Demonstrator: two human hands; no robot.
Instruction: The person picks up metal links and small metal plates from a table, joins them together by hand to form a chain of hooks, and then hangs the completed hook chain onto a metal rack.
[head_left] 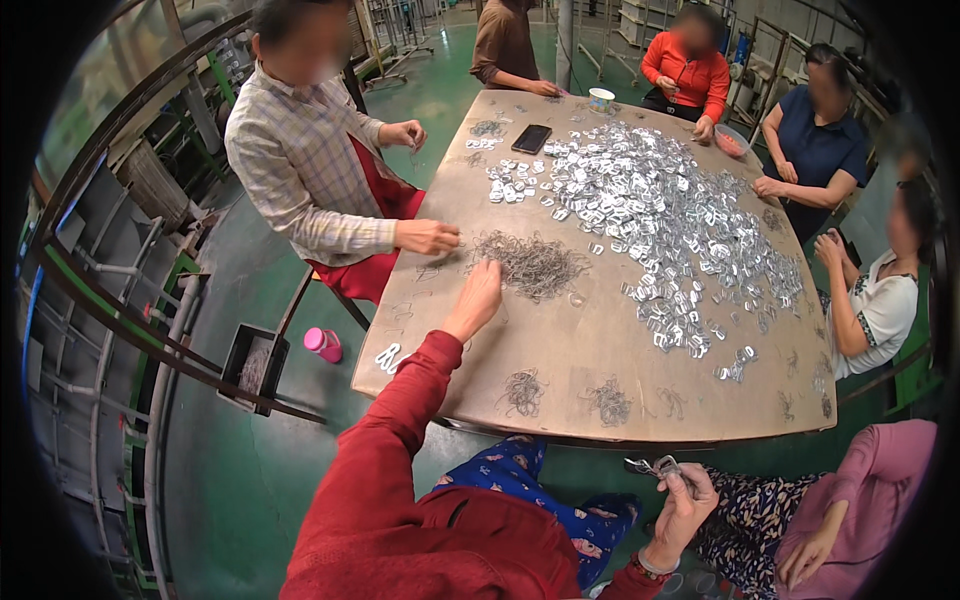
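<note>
My left hand (477, 302) reaches over the table to the near left edge of a tangled heap of thin grey wire pieces (540, 268). Its fingers are drawn together at the wires; whatever is between them is too small to make out. Off the table's near edge, my right hand (687, 507) pinches a few silver metal loop pieces (655, 466) between thumb and fingers. Several white loop pieces (388, 357) lie left of my left forearm. A broad heap of flat silver loops (640, 190) covers the table's middle and right.
Small wire bunches (609, 402) lie along the table's (470, 390) near edge. A black phone (531, 139), a white tub (601, 98) and a pink-filled bowl (731, 142) stand farther off. Co-workers surround the table. On the floor are a pink bottle (323, 344) and a black bin (240, 340).
</note>
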